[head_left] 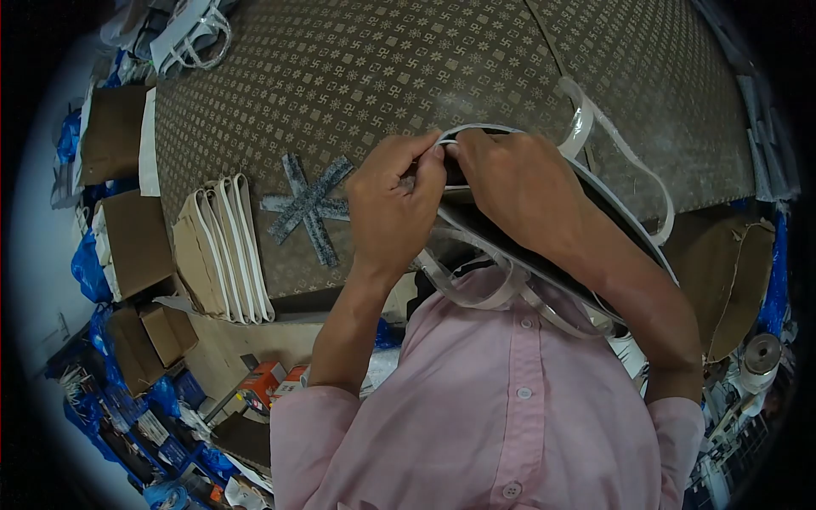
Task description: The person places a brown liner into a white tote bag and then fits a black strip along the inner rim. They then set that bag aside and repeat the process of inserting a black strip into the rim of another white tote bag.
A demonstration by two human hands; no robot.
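A dark-lined bag point(616, 211) with a white-edged rim is held against the front of my body, its mouth facing up. My left hand point(393, 200) is closed, thumb and fingers pinching the rim at the bag's far left corner. Close beside it, my right hand point(518, 183) reaches over the opening with its fingers bent onto the same corner; its fingertips are partly hidden. A pale strap handle point(633, 157) arcs out over the table side. Another translucent strap handle point(476, 297) loops down over my pink shirt.
The table point(357, 68) has a brown patterned cover. Dark speckled strips point(310, 208) lie crossed left of my hands. Beyond them stands a stack of beige panels point(223, 255) with white edges. Cardboard boxes point(140, 242) are at the left, and a spool point(761, 353) is at the right.
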